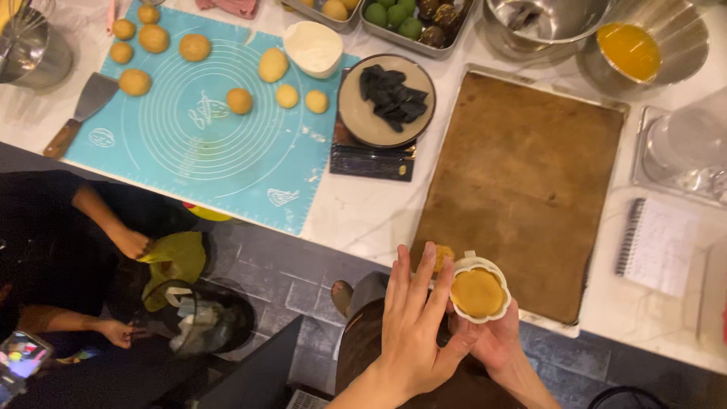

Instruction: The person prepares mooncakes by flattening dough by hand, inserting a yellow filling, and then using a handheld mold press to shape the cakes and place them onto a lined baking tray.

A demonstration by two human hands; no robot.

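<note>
Down at the near edge of the view, the person's right hand is cupping a white flower-shaped mooncake mould from below, its fingers closing around the mould's body. The mould is facing upward and is packed with smooth golden dough. The left hand is hovering just left of the mould with its fingers spread apart and flat, its fingertips lying beside a small crumbly piece of dough at the mould's far-left rim. Both hands are hanging off the near edge of the white surface, in front of a large baking tray lined with brown paper.

Farther away and to the left, a blue silicone mat is lying on the surface, carrying about a dozen round dough balls, a white lump of dough and a scraper with a wooden handle. Between mat and tray, a round dish holding dark pieces is sitting on a kitchen scale. Along the far edge, trays of green and dark balls and metal bowls are standing, one holding yellow liquid. A spiral notebook is lying at the right.

At the left, another person in dark clothes is crouching on the floor, one hand touching a yellow-green bag.
</note>
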